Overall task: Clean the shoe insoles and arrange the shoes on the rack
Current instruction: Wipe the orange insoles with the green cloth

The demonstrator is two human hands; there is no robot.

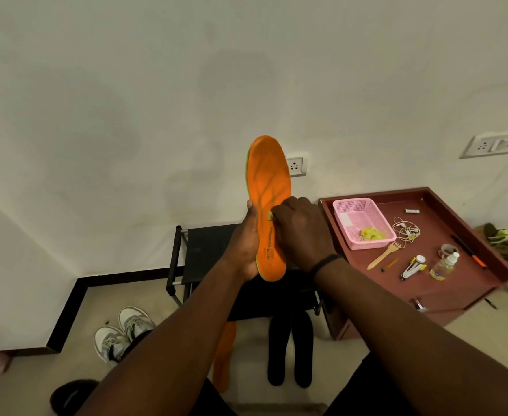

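Observation:
An orange insole (269,181) stands upright in front of the wall, toe up. My left hand (248,244) grips its heel half from the left edge. My right hand (300,232) presses a small yellowish cloth (270,216) against the middle of the insole. A second orange insole (224,355) lies on the floor, partly under my left arm. Two black insoles (288,349) lie side by side on the floor to its right. A pair of grey-white sneakers (123,331) stands on the floor at the left. The black shoe rack (192,250) stands against the wall behind my hands.
A maroon cabinet (456,283) at the right carries a pink basket (363,222), a wooden fork (384,255), earphones, a clear bottle (444,265) and small tools. A dark shoe (72,397) sits at the bottom left. Wall sockets are behind the insole and at the far right.

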